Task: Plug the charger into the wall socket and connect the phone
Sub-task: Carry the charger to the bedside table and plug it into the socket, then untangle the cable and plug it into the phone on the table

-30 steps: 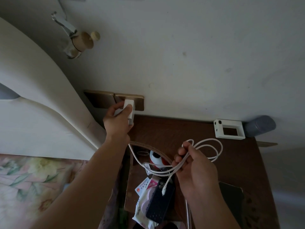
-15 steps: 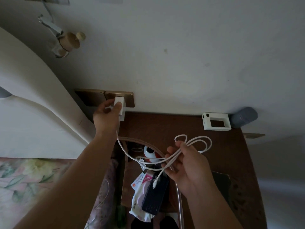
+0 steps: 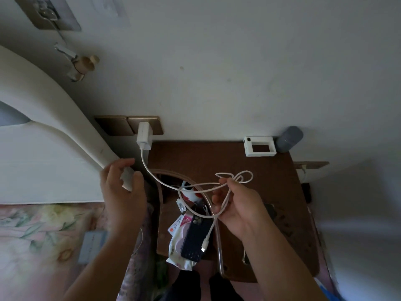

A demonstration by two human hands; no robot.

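The white charger [image 3: 144,135] sits plugged into the gold wall socket [image 3: 155,124] above the bedside table. Its white cable [image 3: 152,170] runs down and right into loops bunched in my right hand [image 3: 240,208]. The cable's free plug end [image 3: 205,246] dangles over a dark phone [image 3: 196,237] lying on the table's front left part. My left hand [image 3: 123,192] hovers below the charger with its fingers apart and holds nothing.
The brown bedside table [image 3: 271,181] carries a white frame-like device [image 3: 259,146], a grey cylinder [image 3: 288,139], a red-and-white object [image 3: 191,195] and a wipes packet [image 3: 178,248]. A cream headboard [image 3: 54,109] and a floral bedspread [image 3: 43,231] lie to the left.
My left hand has let go of the charger and dropped away from it. The charger stays in the socket. My right hand still holds the cable loops.
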